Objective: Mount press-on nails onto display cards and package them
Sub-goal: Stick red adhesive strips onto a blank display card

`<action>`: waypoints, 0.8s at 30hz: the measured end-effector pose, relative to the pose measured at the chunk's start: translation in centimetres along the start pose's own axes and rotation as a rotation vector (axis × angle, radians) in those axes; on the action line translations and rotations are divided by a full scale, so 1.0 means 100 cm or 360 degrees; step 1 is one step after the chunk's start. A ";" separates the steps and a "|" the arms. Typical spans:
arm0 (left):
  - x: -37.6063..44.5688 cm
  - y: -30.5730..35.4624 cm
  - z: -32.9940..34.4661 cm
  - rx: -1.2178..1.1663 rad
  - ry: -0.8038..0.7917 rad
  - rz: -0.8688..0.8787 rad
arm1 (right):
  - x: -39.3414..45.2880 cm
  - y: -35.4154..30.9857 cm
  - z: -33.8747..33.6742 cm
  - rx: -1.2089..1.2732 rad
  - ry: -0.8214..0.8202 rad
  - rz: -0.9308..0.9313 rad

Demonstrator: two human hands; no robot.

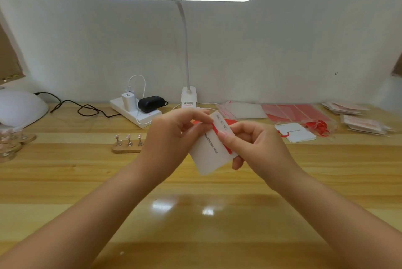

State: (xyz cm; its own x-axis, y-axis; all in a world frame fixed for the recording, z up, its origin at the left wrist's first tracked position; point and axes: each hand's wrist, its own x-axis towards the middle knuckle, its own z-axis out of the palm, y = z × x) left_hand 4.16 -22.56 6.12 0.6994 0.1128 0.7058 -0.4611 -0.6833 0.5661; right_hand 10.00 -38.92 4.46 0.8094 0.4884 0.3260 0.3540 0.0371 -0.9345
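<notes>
Head view: white display card (pixel 210 155) pinched between both hands' fingers (pixel 226 138).

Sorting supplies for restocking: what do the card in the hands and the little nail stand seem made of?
Display card: looks like matte white cardstock, flat and stiff, with printed text. Nail stand: base looks like light unfinished wood; its pegs seem metal, though they are too small to be sure.

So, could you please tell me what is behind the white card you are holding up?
A red piece sticks out behind the white card at its top edge. The left hand and right hand cover the rest, so its full shape is hidden.
</notes>
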 end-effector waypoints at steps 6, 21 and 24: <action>0.000 -0.003 -0.002 0.0220 0.0035 0.0095 | -0.003 -0.003 0.005 -0.0101 0.0052 -0.0132; 0.001 -0.012 -0.002 0.0364 -0.0168 0.0224 | -0.006 -0.014 0.007 -0.0268 0.0075 -0.0186; 0.000 -0.014 -0.001 0.0330 -0.0155 0.0331 | -0.005 -0.014 0.004 -0.0242 0.0092 -0.0146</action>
State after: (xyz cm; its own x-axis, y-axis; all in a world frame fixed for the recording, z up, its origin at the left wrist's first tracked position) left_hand 4.74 -21.51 5.44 0.6553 -0.1081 0.7476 -0.4857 -0.8183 0.3075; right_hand 8.93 -38.83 5.52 0.7944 0.4381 0.4207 0.4909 -0.0551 -0.8695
